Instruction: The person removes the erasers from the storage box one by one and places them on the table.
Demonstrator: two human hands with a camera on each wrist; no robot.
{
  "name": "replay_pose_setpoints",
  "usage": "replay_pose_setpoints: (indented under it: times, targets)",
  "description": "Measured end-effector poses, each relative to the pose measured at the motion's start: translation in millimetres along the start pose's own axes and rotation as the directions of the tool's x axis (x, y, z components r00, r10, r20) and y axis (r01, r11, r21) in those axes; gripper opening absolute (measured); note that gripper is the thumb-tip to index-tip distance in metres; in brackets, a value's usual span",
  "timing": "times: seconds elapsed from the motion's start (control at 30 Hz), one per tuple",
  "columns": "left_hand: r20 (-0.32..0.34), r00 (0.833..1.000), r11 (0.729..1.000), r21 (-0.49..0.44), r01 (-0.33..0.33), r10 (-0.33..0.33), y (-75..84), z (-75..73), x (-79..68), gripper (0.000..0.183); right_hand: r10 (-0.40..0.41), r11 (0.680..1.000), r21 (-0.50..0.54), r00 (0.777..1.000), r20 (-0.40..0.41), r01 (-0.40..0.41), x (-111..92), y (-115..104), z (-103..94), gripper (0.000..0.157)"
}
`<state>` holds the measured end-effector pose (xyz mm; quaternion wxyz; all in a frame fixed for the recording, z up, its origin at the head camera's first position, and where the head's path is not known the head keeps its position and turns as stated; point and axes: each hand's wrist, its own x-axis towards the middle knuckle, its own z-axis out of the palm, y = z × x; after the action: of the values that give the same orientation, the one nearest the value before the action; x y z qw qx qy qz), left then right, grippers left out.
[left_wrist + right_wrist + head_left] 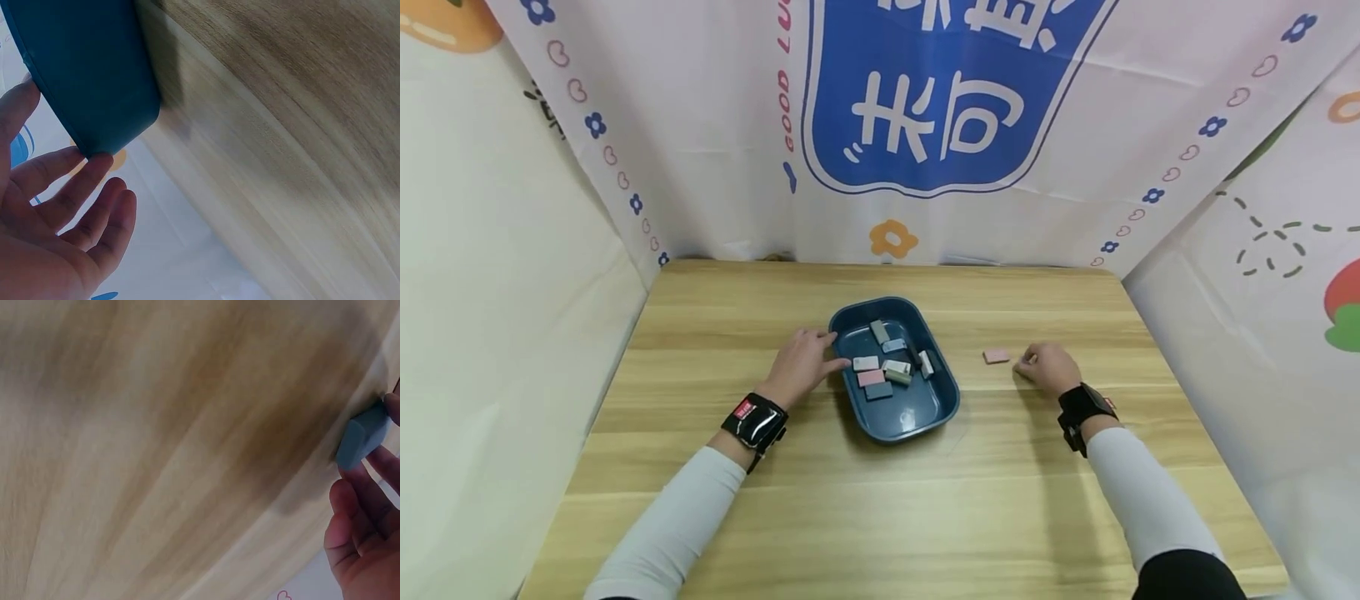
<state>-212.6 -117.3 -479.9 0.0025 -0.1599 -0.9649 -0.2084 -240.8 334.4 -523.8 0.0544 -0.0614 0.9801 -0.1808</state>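
A dark blue tray (936, 412) holds several small eraser-like blocks in white, pink, grey and green. At its left rim is my left hand (801, 362); the thumb hooks over the edge while fingertips touch the wall near a corner, as the left wrist view of the tray (94, 75) shows. Right of the tray, my right hand (1051, 368) is low over the table. In the right wrist view it pinches a blue-green eraser-like block (362, 434) between thumb and fingers, close to the wood. A pink block (996, 356) lies just left of that hand.
The wooden table (895, 517) ends at a printed white cloth (722, 167) behind. White sheets hang along both sides. Black bands with camera units (758, 422) are strapped round both wrists.
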Motion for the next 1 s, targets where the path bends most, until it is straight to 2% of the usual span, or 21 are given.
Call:
replay_pose_setpoints:
  times: [0.1, 0.23, 0.33, 0.43, 0.5, 0.63, 0.73, 0.8, 0.87, 1.0]
  targets:
    - [-0.002, 1.0, 1.0, 0.013, -0.013, 0.013, 1.6, 1.0, 1.5, 0.061, 0.009, 1.0, -0.008, 1.0, 0.024, -0.008, 1, 6, 2.0, 0.035]
    - [0.008, 1.0, 1.0, 0.009, -0.006, 0.006, 4.0, 2.8, 3.1, 0.061, 0.0, 1.0, 0.011, 0.999, 0.051, -0.001, 4, -10, -17.4, 0.049]
    - [0.008, 1.0, 1.0, 0.003, 0.012, -0.012, 4.4, 2.2, 3.2, 0.061, -0.028, 0.999, 0.028, 0.999, 0.034, 0.028, 16, -43, -41.6, 0.053]
    - [0.0, 1.0, 1.0, 0.0, 0.025, -0.025, 4.0, 0.6, 2.1, 0.061, -0.114, 0.993, 0.008, 0.993, -0.024, 0.114, 35, -86, -57.8, 0.049]
    - [-0.003, 0.999, 0.999, -0.001, 0.033, -0.033, 4.2, 1.0, 1.2, 0.06, -0.183, 0.983, 0.002, 0.982, -0.045, 0.183, 45, -119, -61.1, 0.045]
    - [-0.021, 0.999, 0.999, 0.011, 0.035, -0.035, 2.0, -4.4, -1.1, 0.057, -0.333, 0.943, -0.019, 0.942, -0.034, 0.333, 63, -191, -45.3, 0.036]
    - [-0.047, 0.999, 1.0, 0.024, 0.019, -0.018, 3.8, -2.6, -1.9, 0.052, -0.399, 0.913, -0.065, 0.916, 0.046, 0.402, 67, -230, -20.7, 0.033]
    - [-0.069, 0.998, 0.999, 0.031, 0.008, -0.005, 5.5, -0.2, -2.9, 0.049, -0.409, 0.902, -0.103, 0.906, 0.112, 0.42, 68, -246, -2.6, 0.033]
    - [-0.093, 0.996, 1.0, 0.026, 0.003, -0.001, 7.2, 1.9, -5.0, 0.046, -0.39, 0.899, -0.142, 0.905, 0.171, 0.414, 70, -256, 14.6, 0.034]
    - [-0.132, 0.991, 1.0, 0.01, -0.01, 0.011, 9.0, 2.3, -11.1, 0.042, -0.311, 0.905, -0.231, 0.926, 0.215, 0.358, 73, -264, 42.9, 0.034]
